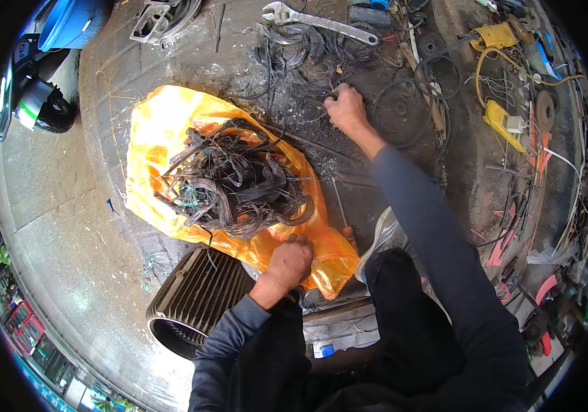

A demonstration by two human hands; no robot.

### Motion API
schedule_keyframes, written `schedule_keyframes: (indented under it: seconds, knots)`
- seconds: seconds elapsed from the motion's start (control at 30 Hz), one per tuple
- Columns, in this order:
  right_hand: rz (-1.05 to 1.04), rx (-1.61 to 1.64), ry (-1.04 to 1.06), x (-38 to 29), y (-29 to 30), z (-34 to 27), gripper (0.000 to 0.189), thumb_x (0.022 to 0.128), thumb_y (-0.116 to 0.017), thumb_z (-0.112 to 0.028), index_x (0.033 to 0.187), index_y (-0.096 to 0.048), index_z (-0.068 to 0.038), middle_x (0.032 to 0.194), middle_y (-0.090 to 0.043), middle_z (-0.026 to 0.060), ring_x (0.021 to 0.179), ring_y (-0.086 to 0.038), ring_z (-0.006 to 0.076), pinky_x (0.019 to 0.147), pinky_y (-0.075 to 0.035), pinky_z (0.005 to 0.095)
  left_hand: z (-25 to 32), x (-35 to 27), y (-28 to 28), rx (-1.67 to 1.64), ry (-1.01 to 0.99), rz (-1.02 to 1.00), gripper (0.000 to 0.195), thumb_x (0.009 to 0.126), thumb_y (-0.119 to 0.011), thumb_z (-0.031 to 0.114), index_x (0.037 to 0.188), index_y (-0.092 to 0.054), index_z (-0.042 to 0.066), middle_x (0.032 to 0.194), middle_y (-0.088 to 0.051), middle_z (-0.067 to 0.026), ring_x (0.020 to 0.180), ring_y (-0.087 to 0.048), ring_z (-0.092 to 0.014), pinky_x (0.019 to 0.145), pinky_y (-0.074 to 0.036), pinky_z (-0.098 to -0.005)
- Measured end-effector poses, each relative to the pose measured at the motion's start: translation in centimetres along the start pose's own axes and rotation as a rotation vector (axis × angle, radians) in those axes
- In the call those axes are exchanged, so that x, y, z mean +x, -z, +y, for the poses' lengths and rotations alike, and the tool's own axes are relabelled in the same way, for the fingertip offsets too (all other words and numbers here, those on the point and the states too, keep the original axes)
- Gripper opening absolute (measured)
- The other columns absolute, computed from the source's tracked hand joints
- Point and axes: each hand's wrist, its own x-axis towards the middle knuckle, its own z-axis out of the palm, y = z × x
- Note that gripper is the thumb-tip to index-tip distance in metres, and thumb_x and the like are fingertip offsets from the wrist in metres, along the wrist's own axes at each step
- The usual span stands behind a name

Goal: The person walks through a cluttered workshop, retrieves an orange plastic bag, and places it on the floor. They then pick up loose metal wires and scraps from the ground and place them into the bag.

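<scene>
An orange woven plastic sack (165, 108) lies on the floor with its mouth spread, holding a heap of dark, blackened wire coils (242, 180). My left hand (290, 260) is closed on the sack's near edge. Farther off to the right, my right hand (345, 107) reaches down to the floor among thin wire scraps; its fingertips are partly hidden, so whether they pinch a scrap is unclear. Just beyond it lie more loose dark wire bundles (309, 46), with a large adjustable wrench (325, 26) across them.
A finned motor housing (201, 298) lies near my left leg. A screwdriver (345, 216) is beside my shoe (384, 239). Belts (438, 77), a wooden strip, yellow parts (500, 123) and cables clutter the right side. A blue bucket (70, 23) stands far left.
</scene>
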Motion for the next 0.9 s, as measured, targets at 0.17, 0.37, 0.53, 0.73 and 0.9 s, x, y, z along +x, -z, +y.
schedule_keyframes:
  seconds: [0.17,0.37,0.53,0.73,0.9]
  knots:
    - [-0.186,0.281,-0.125,-0.6,3.7,1.2,0.034,0.094,-0.066,-0.012,0.119,-0.062,0.01,0.084,-0.07,0.0185,0.06,-0.071,0.0225,0.05,-0.059,0.0365,0.0,0.1,0.0,0.018,-0.006,0.0,0.021,0.077,-0.07,0.007,0.097,-0.067,0.002,0.103,-0.065,-0.0165,0.103,-0.066,-0.036,0.085,-0.058,-0.0437]
    - [-0.28,0.39,-0.119,-2.5,7.7,2.3,0.034,0.096,-0.065,-0.013,0.122,-0.06,0.008,0.088,-0.068,0.014,0.057,-0.069,0.0186,0.05,-0.058,0.0345,0.2,0.3,0.1,0.024,0.027,-0.029,0.02,0.078,-0.07,0.009,0.097,-0.068,0.002,0.102,-0.065,-0.0163,0.103,-0.066,-0.036,0.085,-0.058,-0.0436]
    - [-0.252,0.326,-0.051,-4.9,10.0,1.1,0.031,0.098,-0.066,-0.015,0.121,-0.06,0.005,0.088,-0.067,0.0109,0.058,-0.068,0.0168,0.051,-0.057,0.0318,0.4,0.1,0.6,0.015,-0.002,-0.019,0.018,0.079,-0.069,0.009,0.096,-0.067,0.002,0.103,-0.066,-0.0162,0.102,-0.067,-0.036,0.083,-0.059,-0.0433]
    - [-0.336,0.366,0.034,-8.8,11.4,-5.2,0.023,0.099,-0.066,-0.013,0.118,-0.061,-0.001,0.089,-0.065,0.0067,0.06,-0.064,0.0116,0.053,-0.054,0.0286,0.1,0.3,-0.2,-0.017,0.028,-0.102,0.02,0.077,-0.068,0.009,0.096,-0.068,0.002,0.101,-0.067,-0.0173,0.101,-0.067,-0.036,0.082,-0.058,-0.0436]
    - [-0.513,0.332,0.241,-12.8,10.7,-11.8,0.019,0.098,-0.066,-0.011,0.115,-0.062,-0.003,0.1,-0.064,0.0024,0.078,-0.064,0.0084,0.061,-0.054,0.0274,0.2,0.4,-0.3,-0.044,0.021,-0.084,0.02,0.078,-0.067,0.009,0.097,-0.069,0.001,0.104,-0.067,-0.0181,0.102,-0.067,-0.036,0.082,-0.059,-0.0427]
